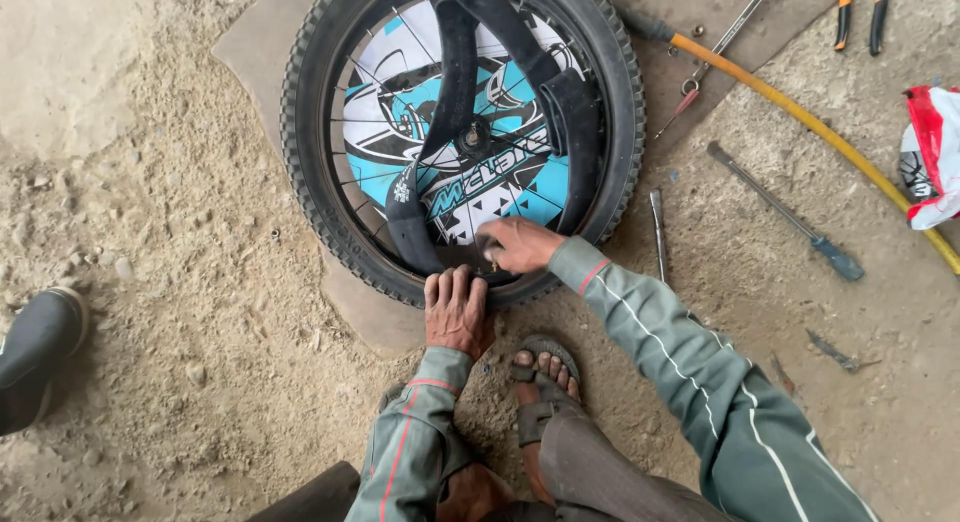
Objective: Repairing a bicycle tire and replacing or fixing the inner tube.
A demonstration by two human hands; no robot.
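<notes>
Two hands at the near rim of a bicycle wheel [462, 132].
Left hand [455, 310] lies flat, fingers apart, on the tyre [310, 197]; right hand [517, 245] pinches something hidden beside the inner tube [440, 112].

A sandy, rough concrete floor [200, 282] carries a small bicycle wheel [462, 132] lying flat. Beside it lie a yellow hose [815, 127], a screwdriver [785, 212], orange-handled pliers [860, 12] and a crumpled red-and-white bag [932, 157].

A small bicycle wheel [462, 132] lies flat on the dusty ground at the far centre, its knobby black tyre [310, 192] around a blue-and-white printed disc. A limp black inner tube [440, 112] drapes loosely across its spokes.
</notes>
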